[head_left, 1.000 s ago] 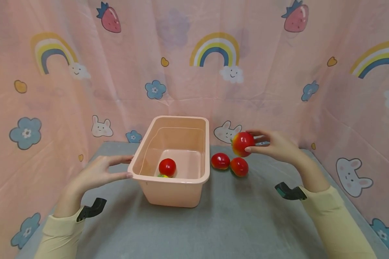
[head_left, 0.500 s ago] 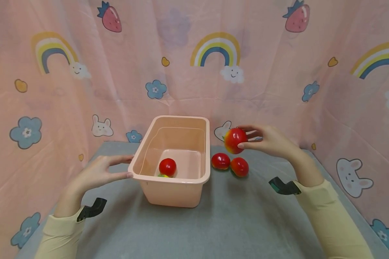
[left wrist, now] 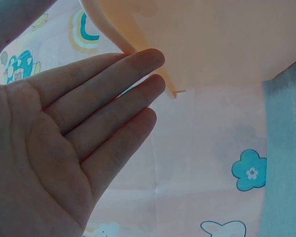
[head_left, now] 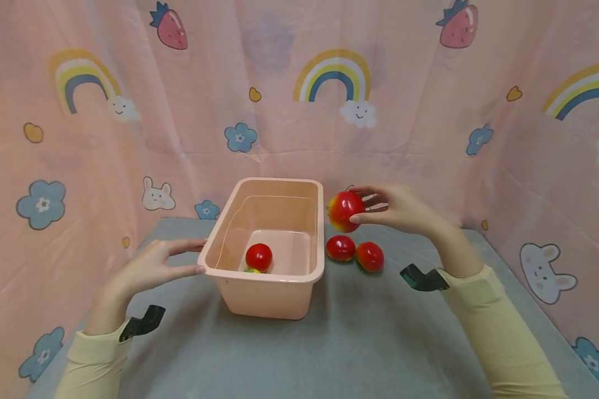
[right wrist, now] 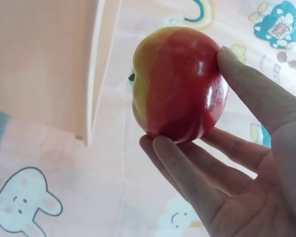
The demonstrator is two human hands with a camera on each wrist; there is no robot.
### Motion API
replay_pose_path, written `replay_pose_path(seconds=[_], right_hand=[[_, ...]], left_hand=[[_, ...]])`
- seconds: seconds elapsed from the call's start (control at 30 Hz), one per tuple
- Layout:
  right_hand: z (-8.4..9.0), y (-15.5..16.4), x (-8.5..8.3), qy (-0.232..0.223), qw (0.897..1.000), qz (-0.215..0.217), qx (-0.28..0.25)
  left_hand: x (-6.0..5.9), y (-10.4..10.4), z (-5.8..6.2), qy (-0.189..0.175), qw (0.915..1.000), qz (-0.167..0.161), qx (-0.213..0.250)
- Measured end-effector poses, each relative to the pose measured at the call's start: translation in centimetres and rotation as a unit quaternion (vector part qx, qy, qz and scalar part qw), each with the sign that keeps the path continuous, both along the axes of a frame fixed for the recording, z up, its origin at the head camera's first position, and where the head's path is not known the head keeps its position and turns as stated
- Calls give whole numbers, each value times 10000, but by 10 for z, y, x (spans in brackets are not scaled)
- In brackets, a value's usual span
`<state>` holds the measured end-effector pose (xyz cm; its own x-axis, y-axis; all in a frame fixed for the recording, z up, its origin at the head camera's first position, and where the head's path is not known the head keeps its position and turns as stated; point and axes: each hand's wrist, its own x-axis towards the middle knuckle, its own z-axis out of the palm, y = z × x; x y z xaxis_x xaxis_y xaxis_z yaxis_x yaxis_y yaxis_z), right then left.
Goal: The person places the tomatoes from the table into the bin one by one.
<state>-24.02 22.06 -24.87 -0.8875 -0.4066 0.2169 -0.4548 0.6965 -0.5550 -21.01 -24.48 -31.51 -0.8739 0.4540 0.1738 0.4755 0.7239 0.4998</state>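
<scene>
My right hand [head_left: 396, 208] holds a red-and-yellow apple [head_left: 346, 211] between thumb and fingertips, in the air just right of the peach bin [head_left: 267, 299]. In the right wrist view the apple [right wrist: 180, 84] shows a glossy red side, with a bit of green at its yellow end. My left hand [head_left: 152, 269] touches the bin's left rim with extended fingers and thumb; its straight fingers [left wrist: 113, 98] show in the left wrist view. Inside the bin lies a round red fruit [head_left: 258, 257], with something yellow-green partly hidden below it behind the front wall.
Two red fruits, one oval and smooth [head_left: 340, 247], one slightly lumpy [head_left: 370, 256], lie side by side on the grey table [head_left: 359, 343], right of the bin and below the held apple. A pink patterned curtain [head_left: 409, 144] hangs behind and around the table.
My right hand has carried the apple leftward and slightly up, from above the lumpy fruit to near the bin's right rim. The left hand and the bin have stayed in place.
</scene>
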Motion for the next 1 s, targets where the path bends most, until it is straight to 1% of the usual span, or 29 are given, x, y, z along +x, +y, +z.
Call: replay_pose_path(seconds=[0.23,0.47,0.63,1.0], right_hand=[[4,-15,-3,-50,9998,169,71],[9,-29,-6,-30,9988,483,-19],[12,-39,-11,-48,9977,669,69],[11,-59,-18,-99,9966,789,197]], left_hand=[[-1,-1,-1,75,10000,-49,9],[-1,-1,-1,68,10000,-40,19],[0,-1,0,73,10000,-19,24],[-1,-2,0,-3,10000,31,3]])
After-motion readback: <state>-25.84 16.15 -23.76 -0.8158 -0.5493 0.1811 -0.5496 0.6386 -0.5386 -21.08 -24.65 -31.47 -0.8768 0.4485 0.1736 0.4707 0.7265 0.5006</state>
